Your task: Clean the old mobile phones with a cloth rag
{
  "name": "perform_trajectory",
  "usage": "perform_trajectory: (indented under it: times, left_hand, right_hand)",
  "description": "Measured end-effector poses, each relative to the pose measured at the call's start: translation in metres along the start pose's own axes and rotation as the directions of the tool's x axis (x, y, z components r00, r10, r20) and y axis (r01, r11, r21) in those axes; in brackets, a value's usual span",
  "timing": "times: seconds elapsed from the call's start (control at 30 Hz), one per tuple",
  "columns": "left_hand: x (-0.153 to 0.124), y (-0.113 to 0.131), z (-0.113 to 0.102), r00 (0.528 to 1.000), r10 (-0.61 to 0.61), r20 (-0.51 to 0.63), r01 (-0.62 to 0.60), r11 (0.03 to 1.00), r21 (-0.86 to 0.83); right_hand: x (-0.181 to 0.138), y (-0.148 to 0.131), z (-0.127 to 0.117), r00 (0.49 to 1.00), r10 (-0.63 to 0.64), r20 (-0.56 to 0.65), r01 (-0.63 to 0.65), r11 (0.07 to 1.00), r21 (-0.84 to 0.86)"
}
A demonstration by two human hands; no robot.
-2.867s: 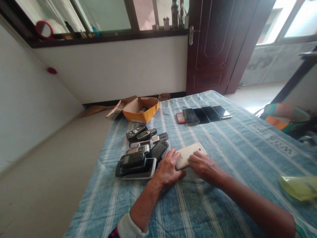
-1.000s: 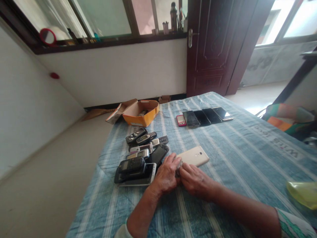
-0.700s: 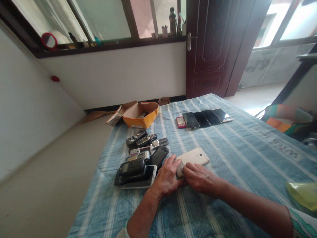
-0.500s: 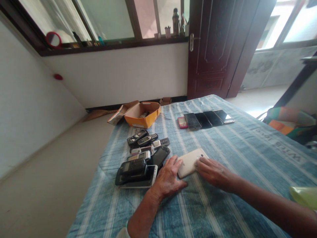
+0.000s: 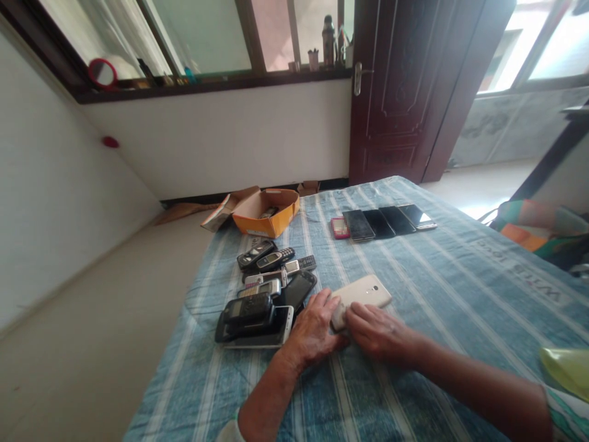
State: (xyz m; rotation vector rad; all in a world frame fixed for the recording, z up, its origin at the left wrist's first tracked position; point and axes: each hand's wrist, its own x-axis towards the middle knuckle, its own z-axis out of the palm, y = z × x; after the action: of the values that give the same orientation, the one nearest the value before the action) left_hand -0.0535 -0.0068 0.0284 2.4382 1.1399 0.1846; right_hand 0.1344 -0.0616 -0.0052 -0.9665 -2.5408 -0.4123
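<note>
A cream-white phone lies back up on the blue striped tablecloth. My left hand rests at its near left corner, fingers curled against the edge. My right hand lies on the phone's near end, fingertips pressed on its back. A heap of old mobile phones lies just left of my left hand, the nearest ones stacked on one another.
A row of dark smartphones with a small pink phone at its left end lies farther back. An open orange cardboard box stands at the table's far left corner. A yellow-green plastic bag is at the right edge.
My right hand slid out along the phone's back toward its far end, then came back to the near end. My left hand stayed at the phone's near corner.
</note>
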Motion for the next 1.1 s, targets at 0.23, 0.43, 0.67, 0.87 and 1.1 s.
perform_trajectory:
  times: [0.23,0.43,0.67,0.87,1.1]
  left_hand:
    - [0.0,0.0,0.0,1.0,0.0,0.008,0.0,1.0,0.003]
    - [-0.001,0.005,-0.003,1.0,-0.015,0.012,0.015,1.0,-0.022]
    - [-0.001,0.005,-0.003,0.999,-0.042,0.016,0.042,0.999,-0.011]
    - [-0.001,0.004,-0.003,1.0,-0.019,0.007,0.019,1.0,-0.014]
    - [-0.002,0.006,-0.004,1.0,-0.012,0.009,0.011,1.0,0.011]
  right_hand:
    - [0.009,-0.006,0.006,0.999,-0.035,-0.016,0.035,0.999,0.015]
    - [-0.014,0.018,-0.015,0.995,0.048,0.088,-0.049,0.999,0.006]
    - [-0.006,0.005,-0.004,0.996,0.075,0.054,-0.074,0.997,-0.02]
    - [-0.008,0.013,-0.008,0.997,0.059,0.048,-0.059,0.998,-0.005]
    - [-0.015,0.022,-0.019,0.997,0.077,-0.004,-0.077,0.991,-0.105]
